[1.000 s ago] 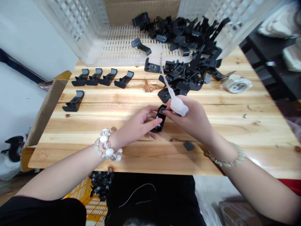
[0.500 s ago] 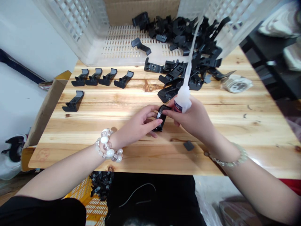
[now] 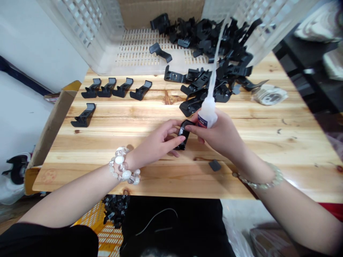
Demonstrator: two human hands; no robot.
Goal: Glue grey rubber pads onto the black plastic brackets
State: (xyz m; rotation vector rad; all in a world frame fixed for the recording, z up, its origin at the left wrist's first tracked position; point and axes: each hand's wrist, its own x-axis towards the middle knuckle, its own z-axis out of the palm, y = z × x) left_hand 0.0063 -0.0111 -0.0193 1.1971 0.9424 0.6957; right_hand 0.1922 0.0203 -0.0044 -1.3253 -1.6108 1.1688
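The label on my squeeze bottle showed red and blue, but its writing was too small to read. My right hand gripped the bottle closed around its body, the long thin nozzle rising past the pile of black clips. Its fingertips touched the black plastic part, which sat between my hands just above the table. My left hand held that part, fingers curled partly around it. Four clips stood in a row beyond, and a small black square lay nearby.
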